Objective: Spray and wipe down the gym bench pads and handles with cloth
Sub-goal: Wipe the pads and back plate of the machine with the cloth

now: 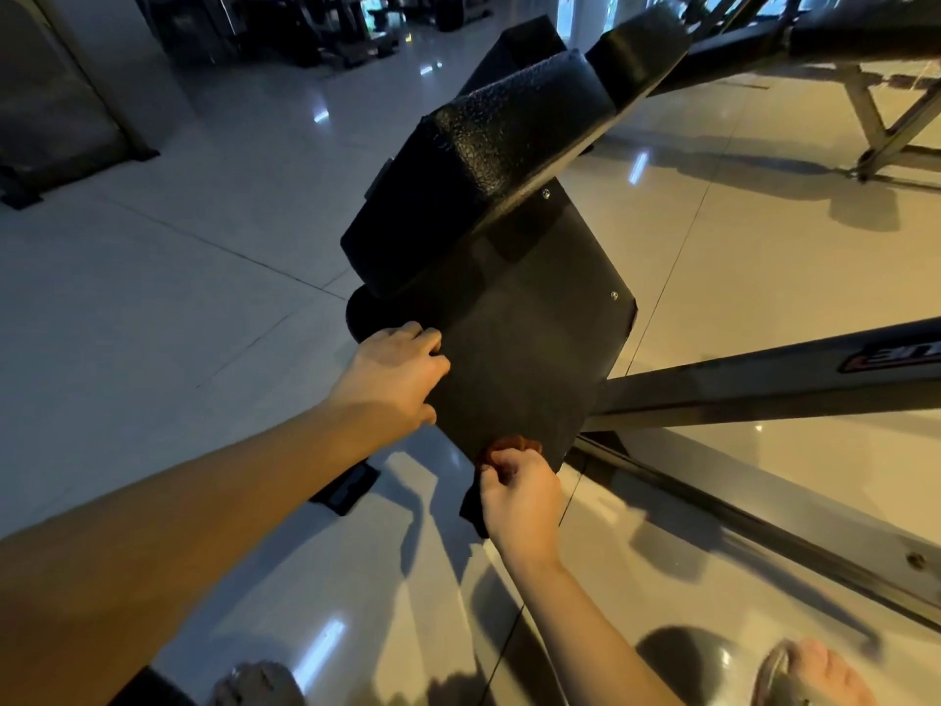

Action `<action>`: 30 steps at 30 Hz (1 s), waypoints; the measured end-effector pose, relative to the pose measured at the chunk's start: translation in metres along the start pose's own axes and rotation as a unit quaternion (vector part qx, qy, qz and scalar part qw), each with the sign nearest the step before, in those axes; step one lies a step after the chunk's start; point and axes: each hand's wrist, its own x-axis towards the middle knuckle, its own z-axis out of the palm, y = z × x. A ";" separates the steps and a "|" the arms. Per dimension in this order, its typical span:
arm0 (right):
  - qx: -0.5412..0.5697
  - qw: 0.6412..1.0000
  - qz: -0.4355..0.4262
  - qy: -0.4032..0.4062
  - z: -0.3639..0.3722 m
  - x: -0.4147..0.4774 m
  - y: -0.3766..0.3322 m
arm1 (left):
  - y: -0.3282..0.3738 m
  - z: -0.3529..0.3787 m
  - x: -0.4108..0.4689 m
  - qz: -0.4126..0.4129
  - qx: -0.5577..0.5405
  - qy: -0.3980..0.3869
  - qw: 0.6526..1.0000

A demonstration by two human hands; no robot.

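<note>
**Cloth at the Board's Lower Edge**

A sandalled foot (809,672) stood on the tiled floor (203,247). The right hand (519,496) pinched a reddish cloth (511,444) against the lower edge of the bench's black board (524,359). The left hand (392,379) curled round the board's left edge. Beyond, textured black pads (473,160) rose above the board, and a grey bar (764,384) ran off right.

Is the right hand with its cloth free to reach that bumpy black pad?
Probably yes. The right hand pinches the cloth at the lower edge of the panel; nothing lies on the panel between it and the pad, and the left hand grips the side edge.
</note>
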 end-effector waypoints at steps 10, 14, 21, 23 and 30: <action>-0.008 1.000 -0.013 -0.015 0.000 0.003 0.000 | 0.000 -0.002 0.000 -0.003 -0.006 -0.002 1.000; -0.016 0.999 -0.016 -0.030 -0.002 0.004 0.003 | 0.001 -0.001 -0.002 -0.005 -0.003 -0.007 1.000; -0.025 0.998 -0.037 -0.053 -0.002 0.004 0.007 | 0.001 0.000 -0.003 -0.004 -0.006 0.000 1.000; -0.023 0.998 -0.026 -0.044 -0.007 0.007 0.006 | 0.001 0.000 -0.002 -0.005 -0.003 -0.005 1.000; 0.019 0.998 -0.048 -0.023 0.001 0.004 0.003 | 0.001 -0.001 -0.001 -0.007 -0.014 -0.005 1.000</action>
